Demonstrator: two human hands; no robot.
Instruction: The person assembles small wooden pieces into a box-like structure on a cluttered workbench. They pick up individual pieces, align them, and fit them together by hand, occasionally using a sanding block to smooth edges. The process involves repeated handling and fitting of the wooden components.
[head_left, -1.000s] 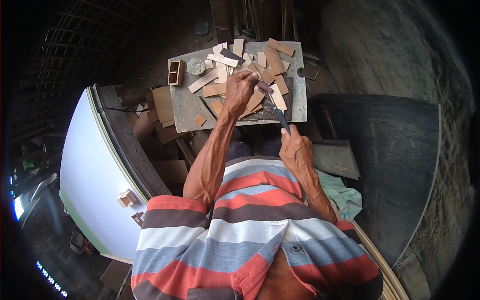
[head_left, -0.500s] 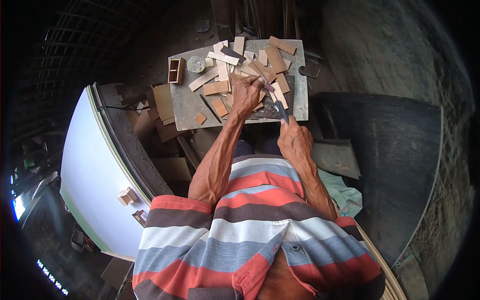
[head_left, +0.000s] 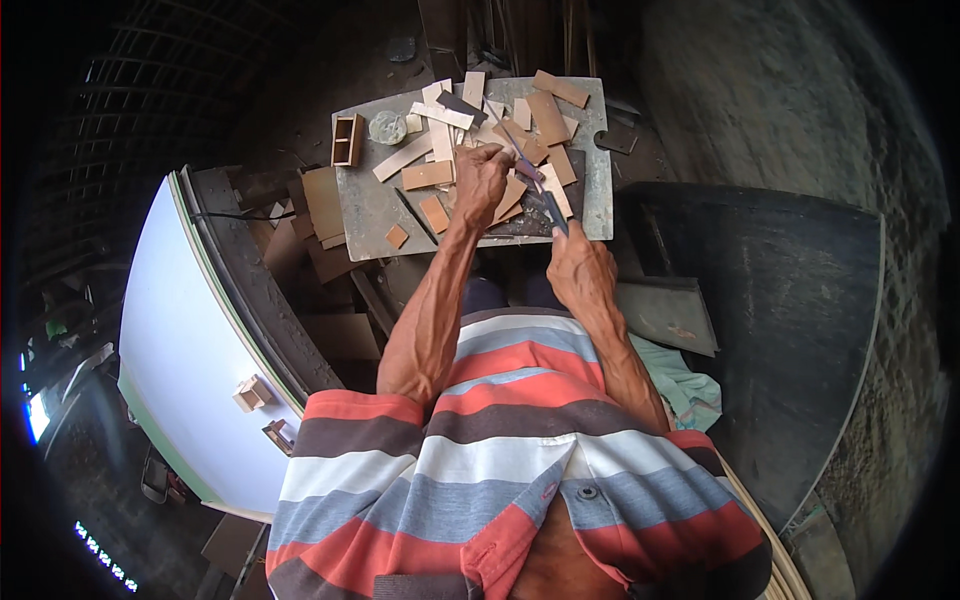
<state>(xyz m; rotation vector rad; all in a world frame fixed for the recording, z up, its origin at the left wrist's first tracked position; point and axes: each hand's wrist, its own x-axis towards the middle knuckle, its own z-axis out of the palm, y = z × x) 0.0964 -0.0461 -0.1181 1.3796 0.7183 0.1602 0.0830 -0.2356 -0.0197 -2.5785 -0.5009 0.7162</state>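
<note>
The left hand (head_left: pixel 480 185) extends forward over the table (head_left: pixel 362 205), wrist raised, knuckles up, fingers curled together in a narrow pinch. A small reddish-brown block (head_left: pixel 529 171) sits at the left fingertips, on their right side; the exact contact is partly hidden. The right hand (head_left: pixel 583 268) is nearer the body, its back upward, fingers closed around the dark handle of a tool (head_left: pixel 556 214). The tool's slim shaft slants forward and leftward from the right fingers, passing the block close to the left fingertips.

Around and beyond the left fingers lie flat rectangular wood pieces (head_left: pixel 548 118), pale to orange-brown, smooth-faced, overlapping at mixed angles. A dark strip (head_left: pixel 462 108) rests among them, ahead of the left fingers. Farther left stand a clear rounded container (head_left: pixel 388 127) and an open, divided wooden box (head_left: pixel 347 140). A thin dark rod (head_left: pixel 417 217) and a small square (head_left: pixel 396 236) lie left of the left wrist.

The table's surface is grey and scuffed. Its near edge runs just ahead of the right fingers; its right edge has a rounded notch. Open surface shows left of the rod and along the right margin.
</note>
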